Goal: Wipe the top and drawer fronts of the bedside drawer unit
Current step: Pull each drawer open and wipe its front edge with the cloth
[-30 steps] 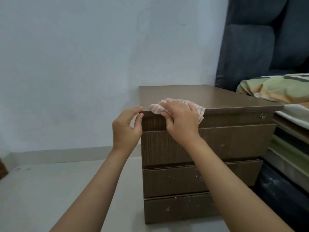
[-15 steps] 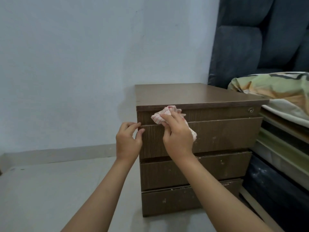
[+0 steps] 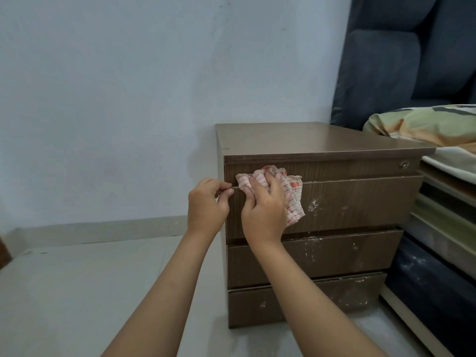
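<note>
bedside drawer unit (image 3: 334,210), brown wood-grain with three drawer fronts and a small round lock at the upper right, is set on the pale floor (image 3: 77,292) between the wall and the bed (image 3: 438,140). white specks are seen on the fronts. a crumpled red-striped cloth (image 3: 291,191) is gripped against the top drawer front by the right hand (image 3: 265,210). the drawer's left top edge is pinched by the left hand (image 3: 206,204).

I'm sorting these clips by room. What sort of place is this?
Most likely a bedroom: a brown drawer unit stands beside a bed with patterned bedding and a dark padded headboard.
</note>
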Available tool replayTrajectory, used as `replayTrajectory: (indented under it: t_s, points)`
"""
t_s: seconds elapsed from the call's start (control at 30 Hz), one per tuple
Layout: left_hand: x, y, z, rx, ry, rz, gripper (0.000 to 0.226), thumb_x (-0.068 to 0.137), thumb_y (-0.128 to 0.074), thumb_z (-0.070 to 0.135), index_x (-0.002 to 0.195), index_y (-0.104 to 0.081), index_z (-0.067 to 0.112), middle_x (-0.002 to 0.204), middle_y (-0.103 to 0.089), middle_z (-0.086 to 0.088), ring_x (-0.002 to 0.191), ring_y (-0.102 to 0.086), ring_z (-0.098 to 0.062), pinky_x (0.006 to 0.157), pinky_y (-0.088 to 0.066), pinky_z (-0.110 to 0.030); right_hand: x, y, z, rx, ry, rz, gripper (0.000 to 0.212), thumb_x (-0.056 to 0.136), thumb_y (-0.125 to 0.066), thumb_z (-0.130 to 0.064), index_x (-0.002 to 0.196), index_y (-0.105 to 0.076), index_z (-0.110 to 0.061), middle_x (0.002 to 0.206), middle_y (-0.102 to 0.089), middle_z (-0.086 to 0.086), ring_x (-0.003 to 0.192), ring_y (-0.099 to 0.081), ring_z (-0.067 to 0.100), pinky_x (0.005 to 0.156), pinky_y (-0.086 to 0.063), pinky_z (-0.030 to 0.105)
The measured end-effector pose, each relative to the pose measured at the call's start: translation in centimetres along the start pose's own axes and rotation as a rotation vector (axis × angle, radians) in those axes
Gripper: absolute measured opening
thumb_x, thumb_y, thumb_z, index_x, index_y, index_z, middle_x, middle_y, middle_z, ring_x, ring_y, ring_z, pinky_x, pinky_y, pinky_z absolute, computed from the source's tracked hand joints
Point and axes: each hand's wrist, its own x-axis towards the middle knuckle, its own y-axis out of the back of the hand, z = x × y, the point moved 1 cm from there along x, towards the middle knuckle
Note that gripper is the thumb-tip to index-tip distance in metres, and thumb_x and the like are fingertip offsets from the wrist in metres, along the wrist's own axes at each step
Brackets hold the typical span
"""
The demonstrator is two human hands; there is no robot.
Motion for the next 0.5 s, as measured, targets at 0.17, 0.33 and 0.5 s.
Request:
replayTrajectory:
  t_s: [0.17, 0.33, 0.5]
  points:
    - [0.1, 0.5, 0.1, 0.013, -0.035, -0.049, 0.007, 0.077, -0.069, 0.005, 0.082, -0.07, 0.009, 0.079, -0.065, -0.004, 0.069, -0.058, -0.012, 0.064, -0.049, -0.02, 0.1, 0.5, 0.2, 0.006, 0.005, 0.007, 0.021, 0.088, -0.061, -0.014, 0.108, -0.069, -0.012, 0.131, -0.054, 0.015, 0.136, -0.035, 0.034, 0.109, -0.018, 0.057]
    - [-0.1, 1.2, 0.4, 0.008, -0.069, -0.084, 0.007, 0.075, -0.07, 0.004, 0.08, -0.069, 0.01, 0.078, -0.064, -0.002, 0.068, -0.059, -0.012, 0.064, -0.05, -0.021, -0.3, 1.1, 0.0, -0.004, 0.028, 0.033, 0.021, 0.086, -0.058, -0.016, 0.103, -0.07, -0.012, 0.127, -0.057, 0.014, 0.132, -0.041, 0.036, 0.108, -0.021, 0.059]
    - [-0.4, 1.8, 1.0, 0.035, -0.092, -0.119, 0.006, 0.074, -0.071, 0.003, 0.078, -0.068, 0.007, 0.075, -0.063, -0.003, 0.067, -0.058, -0.012, 0.061, -0.047, -0.018, -0.6, 2.3, 0.0, -0.028, 0.042, 0.006, 0.02, 0.086, -0.061, -0.015, 0.105, -0.069, -0.013, 0.128, -0.056, 0.013, 0.13, -0.043, 0.033, 0.11, -0.01, 0.049]
